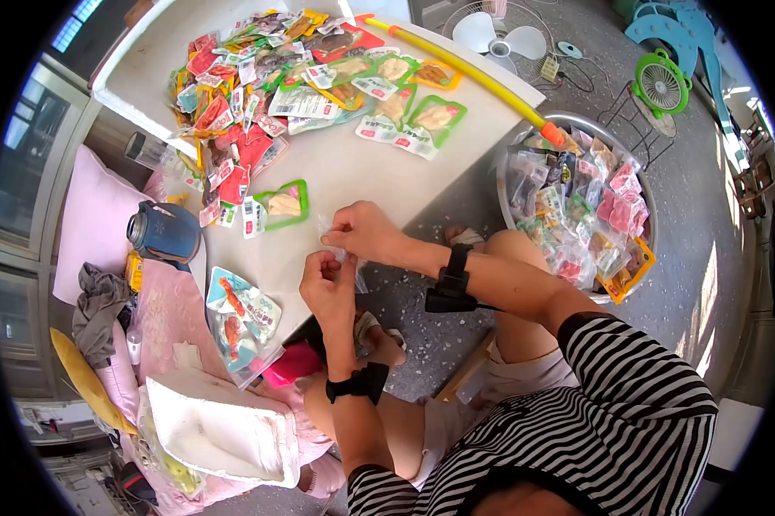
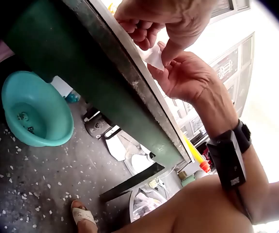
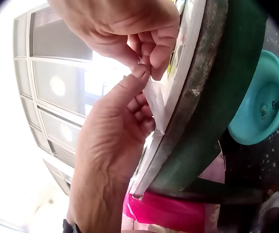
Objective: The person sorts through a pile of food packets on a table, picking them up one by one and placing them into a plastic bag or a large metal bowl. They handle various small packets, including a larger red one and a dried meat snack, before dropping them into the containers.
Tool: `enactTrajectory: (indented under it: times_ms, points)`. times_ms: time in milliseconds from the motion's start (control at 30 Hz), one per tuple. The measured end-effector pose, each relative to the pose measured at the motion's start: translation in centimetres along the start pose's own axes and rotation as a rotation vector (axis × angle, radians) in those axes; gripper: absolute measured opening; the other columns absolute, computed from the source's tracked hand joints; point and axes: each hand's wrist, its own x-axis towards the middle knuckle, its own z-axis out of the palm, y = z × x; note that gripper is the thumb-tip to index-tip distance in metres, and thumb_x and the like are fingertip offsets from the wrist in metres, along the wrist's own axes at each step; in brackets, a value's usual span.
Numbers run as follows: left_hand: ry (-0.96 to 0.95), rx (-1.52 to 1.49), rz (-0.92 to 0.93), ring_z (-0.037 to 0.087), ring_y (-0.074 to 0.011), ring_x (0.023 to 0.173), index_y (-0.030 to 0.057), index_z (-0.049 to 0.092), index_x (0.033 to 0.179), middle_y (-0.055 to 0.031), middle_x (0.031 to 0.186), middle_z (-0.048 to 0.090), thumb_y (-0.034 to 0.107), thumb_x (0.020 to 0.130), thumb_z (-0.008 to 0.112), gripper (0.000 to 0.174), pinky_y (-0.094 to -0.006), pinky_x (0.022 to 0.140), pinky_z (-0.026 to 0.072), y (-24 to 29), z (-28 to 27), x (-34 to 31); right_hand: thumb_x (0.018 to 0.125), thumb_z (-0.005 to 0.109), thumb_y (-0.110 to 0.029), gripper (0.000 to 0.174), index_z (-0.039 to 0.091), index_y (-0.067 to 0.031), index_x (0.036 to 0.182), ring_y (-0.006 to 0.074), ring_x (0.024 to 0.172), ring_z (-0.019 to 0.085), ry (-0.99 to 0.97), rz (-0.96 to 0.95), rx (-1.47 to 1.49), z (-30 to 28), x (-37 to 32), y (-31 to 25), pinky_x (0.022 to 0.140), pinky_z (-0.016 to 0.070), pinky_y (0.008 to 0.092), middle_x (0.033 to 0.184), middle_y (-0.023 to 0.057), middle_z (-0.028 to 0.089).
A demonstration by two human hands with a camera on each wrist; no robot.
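Pinching plastic in fingers of both hands. Seemingly partway, with bagged packets at two o'clock, loose packets at eleven.

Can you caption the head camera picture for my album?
Left hand and right hand pinch clear plastic at a white-topped table, near a pile of colourful packets.

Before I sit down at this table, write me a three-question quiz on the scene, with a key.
1. True or false: the left hand and the right hand both pinch clear plastic.
2. What fills the metal basin?
A) folded towels
B) food packets
C) water
3. Fill in the color: a ____ stick with orange ends lies along the edge of the table.

Key: 1 true; 2 B; 3 yellow.
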Motion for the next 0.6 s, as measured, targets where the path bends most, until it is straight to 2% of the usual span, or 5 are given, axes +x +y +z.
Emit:
enactTrajectory:
  times_ms: [200, 300, 400, 500, 600]
  points:
    - [-0.032, -0.046, -0.004, 0.045, -0.0045, 0.063, 0.0005, 0.056, 0.088, 0.0029, 0.073, 0.052, 0.002, 0.078, 0.071, 0.018, -0.0188, 0.057, 0.0381, 0.4, -0.2, 0.0, 0.068, 0.075, -0.03, 0.031, 0.063, -0.0017, 0.065, 0.028, 0.059, 0.06, 0.075, -0.101, -0.103, 1.2, 0.2, -0.1, 0.059, 0.0484, 0.037, 0.064, 0.0141, 0.061]
    - [-0.065, -0.099, -0.044, 0.046, -0.0049, 0.065, 0.0003, 0.057, 0.091, 0.0024, 0.076, 0.054, -0.001, 0.079, 0.069, 0.017, -0.019, 0.059, 0.0386, 0.0, -0.8, 0.2, 0.065, 0.078, -0.034, 0.036, 0.062, -0.0014, 0.065, 0.0289, 0.057, 0.059, 0.057, -0.033, -0.094, 1.2, 0.0, -1.1, 0.059, 0.0488, 0.0367, 0.06, 0.013, 0.06]
    - [-0.133, -0.246, -0.089, 0.048, -0.0054, 0.068, -0.0004, 0.057, 0.095, 0.0017, 0.078, 0.055, -0.002, 0.08, 0.067, 0.018, -0.0191, 0.063, 0.0399, -0.4, -1.8, 0.6, 0.066, 0.08, -0.034, 0.039, 0.061, -0.0006, 0.062, 0.0235, 0.05, 0.057, 0.007, -0.018, -0.194, 0.2, 0.4, -1.3, 0.052, 0.0475, 0.033, 0.054, 0.0105, 0.058]
    - [-0.153, -0.345, -0.102, 0.048, -0.0054, 0.071, -0.0007, 0.058, 0.098, 0.0018, 0.079, 0.054, -0.003, 0.081, 0.065, 0.018, -0.0189, 0.066, 0.04, 0.1, -2.9, 0.4, 0.068, 0.082, -0.033, 0.04, 0.06, -0.0004, 0.06, 0.0159, 0.044, 0.055, -0.155, 0.112, 0.105, -0.9, 0.4, -1.9, 0.044, 0.0437, 0.0284, 0.051, 0.0078, 0.056]
    - [-0.131, -0.371, -0.106, 0.045, -0.0049, 0.071, -0.0005, 0.06, 0.095, 0.0027, 0.077, 0.052, -0.004, 0.082, 0.064, 0.014, -0.0183, 0.064, 0.0384, 0.9, -3.6, 0.2, 0.07, 0.082, -0.031, 0.04, 0.06, 0.0001, 0.06, 0.0113, 0.041, 0.053, -0.292, 0.112, 0.117, -1.6, 0.7, -1.9, 0.041, 0.0406, 0.0249, 0.052, 0.0071, 0.057]
